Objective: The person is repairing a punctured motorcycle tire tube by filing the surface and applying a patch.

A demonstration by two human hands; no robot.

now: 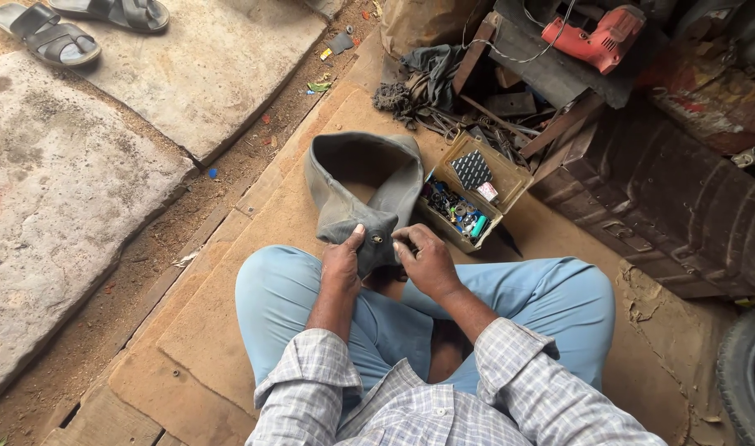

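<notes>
Checked shirt sleeves and light blue trousers fill the bottom of the view, person sitting cross-legged on flat cardboard sheets on the ground. Both hands are up at the knees working a dark grey rubber inner tube. Left hand has its fingers wrapped around the folded end of the tube, thumb pressed on top. Right hand sits just at 3 o'clock from it, fingers pinched on the tube right beside the little metal valve. The rest of the tube loops away toward 12 o'clock and lies on the cardboard. Just past the right hand, around 1 o'clock, there's an open yellowish plastic box stuffed with small bits. Further out at 1 o'clock, a red power drill on a pile of dark clutter. Way off at 10 o'clock, a pair of grey sandals on a stone slab.
</notes>
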